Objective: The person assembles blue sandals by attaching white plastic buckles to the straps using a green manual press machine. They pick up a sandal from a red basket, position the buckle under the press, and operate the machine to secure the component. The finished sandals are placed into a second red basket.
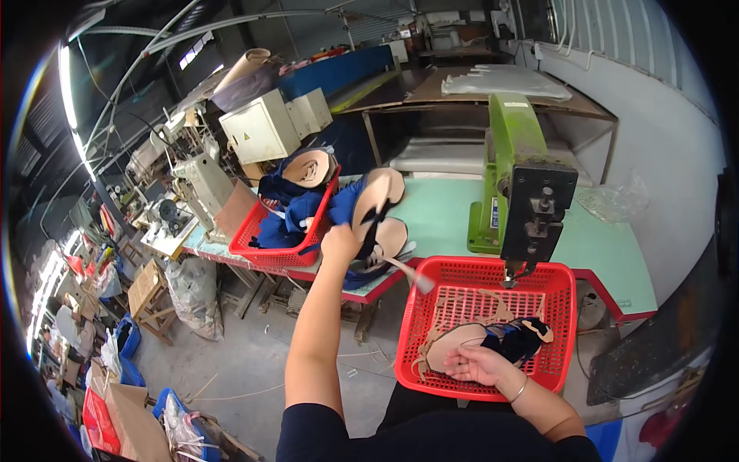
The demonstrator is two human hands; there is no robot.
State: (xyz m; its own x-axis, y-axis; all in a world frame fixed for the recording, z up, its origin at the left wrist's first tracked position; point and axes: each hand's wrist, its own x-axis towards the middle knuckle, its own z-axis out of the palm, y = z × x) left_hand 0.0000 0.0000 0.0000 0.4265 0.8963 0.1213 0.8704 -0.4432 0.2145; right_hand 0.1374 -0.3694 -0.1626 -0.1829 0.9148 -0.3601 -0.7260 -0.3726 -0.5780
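My left hand (341, 243) reaches to the table and is closed on a blue sandal upper with a tan insole (368, 204), beside a second tan-soled one (390, 236). The exact grip is partly hidden behind the hand. My right hand (477, 364) is palm up with loosely bent fingers, resting against the tan insole of another sandal upper (462, 336) with dark blue straps. That piece lies in a red plastic basket (409, 331) in front of me, among thin tan scraps.
A green press machine (517, 138) stands over the basket's far edge, its black head (539, 208) low above it. Another red basket (265, 254) with blue uppers sits left on the pale green table (443, 208). A blurred white-tipped rod (412, 273) sticks out near the table edge.
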